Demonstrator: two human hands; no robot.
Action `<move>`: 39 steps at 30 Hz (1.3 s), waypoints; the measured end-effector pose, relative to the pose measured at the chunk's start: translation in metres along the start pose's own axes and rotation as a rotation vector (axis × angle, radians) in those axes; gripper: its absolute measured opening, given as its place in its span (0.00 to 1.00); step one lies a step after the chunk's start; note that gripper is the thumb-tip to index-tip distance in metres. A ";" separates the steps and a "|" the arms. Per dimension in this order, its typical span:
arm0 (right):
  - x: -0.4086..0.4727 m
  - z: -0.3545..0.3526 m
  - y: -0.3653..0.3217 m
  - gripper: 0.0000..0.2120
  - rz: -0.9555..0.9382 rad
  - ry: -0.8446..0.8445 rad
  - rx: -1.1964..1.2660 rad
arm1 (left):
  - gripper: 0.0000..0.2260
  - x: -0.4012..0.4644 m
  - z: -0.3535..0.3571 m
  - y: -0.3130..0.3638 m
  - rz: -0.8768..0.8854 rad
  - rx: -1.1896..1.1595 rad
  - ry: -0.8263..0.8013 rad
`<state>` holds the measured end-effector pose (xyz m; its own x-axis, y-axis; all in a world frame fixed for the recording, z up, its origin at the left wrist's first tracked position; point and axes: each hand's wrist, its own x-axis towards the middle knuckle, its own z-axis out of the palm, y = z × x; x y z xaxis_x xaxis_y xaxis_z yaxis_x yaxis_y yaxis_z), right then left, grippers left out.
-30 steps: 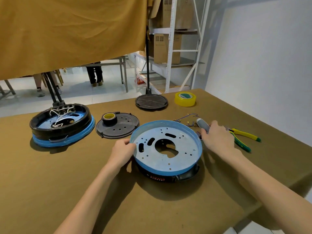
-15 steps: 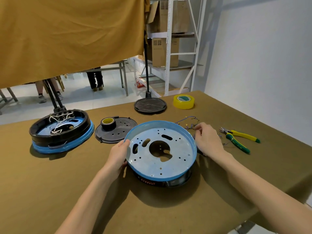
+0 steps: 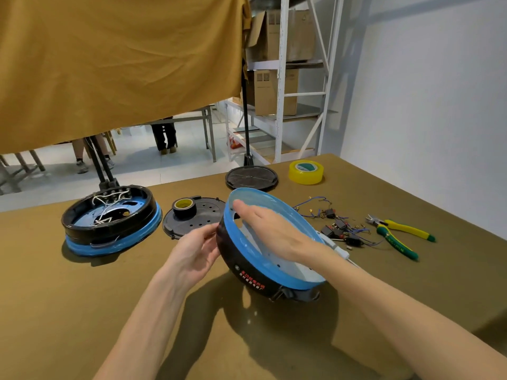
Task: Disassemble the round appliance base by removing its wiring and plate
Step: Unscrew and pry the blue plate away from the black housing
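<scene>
Altogether two round bases [image 3: 255, 272] [image 3: 109, 220], two tape rolls [image 3: 306, 171] [image 3: 183, 207].

This looks like a workshop. Pliers [image 3: 399, 235], tape rolls [image 3: 306, 171] and loose wiring [image 3: 336, 224] litter the cloth-covered table [image 3: 82, 311]. Behind it stands metal shelving [image 3: 281, 78] with cardboard boxes [image 3: 274, 90].
</scene>
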<state>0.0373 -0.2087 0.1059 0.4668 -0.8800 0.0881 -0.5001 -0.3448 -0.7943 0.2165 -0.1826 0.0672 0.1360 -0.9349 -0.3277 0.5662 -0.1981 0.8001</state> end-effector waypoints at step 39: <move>0.023 0.018 0.013 0.23 -0.094 0.026 -0.487 | 0.18 0.008 -0.032 -0.033 -0.272 -0.289 0.042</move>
<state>0.0546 -0.2272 0.0864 0.5112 -0.8433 0.1662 -0.7423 -0.5306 -0.4093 0.2247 -0.1736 0.0220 -0.0209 -0.8455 -0.5336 0.7906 -0.3407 0.5088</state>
